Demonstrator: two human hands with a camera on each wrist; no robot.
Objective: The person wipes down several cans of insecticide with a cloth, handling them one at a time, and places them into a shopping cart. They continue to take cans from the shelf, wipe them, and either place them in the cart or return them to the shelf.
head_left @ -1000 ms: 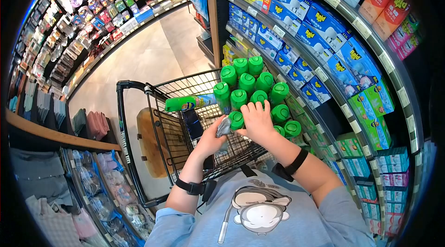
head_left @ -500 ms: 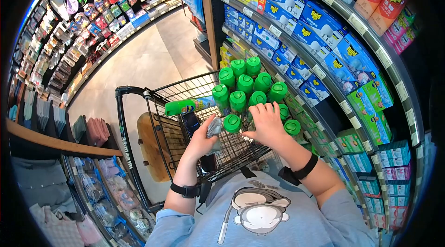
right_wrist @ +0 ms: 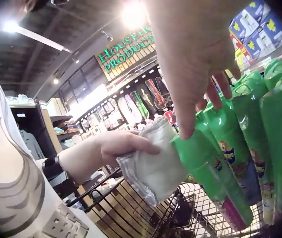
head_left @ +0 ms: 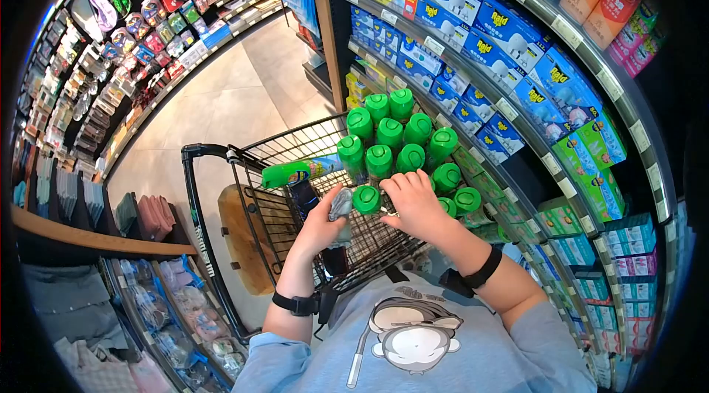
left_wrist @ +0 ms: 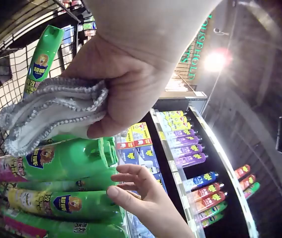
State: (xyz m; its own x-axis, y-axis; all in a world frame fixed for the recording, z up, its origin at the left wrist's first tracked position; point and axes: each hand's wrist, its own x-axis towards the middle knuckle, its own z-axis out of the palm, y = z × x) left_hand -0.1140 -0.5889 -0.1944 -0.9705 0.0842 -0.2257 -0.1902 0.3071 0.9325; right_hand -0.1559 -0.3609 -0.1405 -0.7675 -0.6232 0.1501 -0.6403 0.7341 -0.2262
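Note:
My left hand (head_left: 323,225) grips a folded grey-white cloth (left_wrist: 56,116) between thumb and fingers, just left of a green-capped spray can (head_left: 366,200). That can stands upright in the black wire shopping cart (head_left: 284,131), a little apart from the others. Over the near edge of a cluster of similar green spray cans (head_left: 393,132) hovers my right hand (head_left: 415,205), its fingers loosely spread with nothing between them. In the right wrist view its thumb is right at the top of the nearest can (right_wrist: 200,158). Another green can (head_left: 295,171) lies on its side in the cart.
Shelves of blue Raid boxes (head_left: 509,28) curve close along the cart's right side. A dark item (head_left: 303,196) lies in the cart by the lying can. Shelves with folded textiles (head_left: 155,212) stand at left. Tiled floor (head_left: 207,98) stretches beyond the cart handle (head_left: 193,194).
The near can has shifted left, apart from the cluster. My left hand with the cloth has moved slightly left, and my right hand has drawn back a little toward me.

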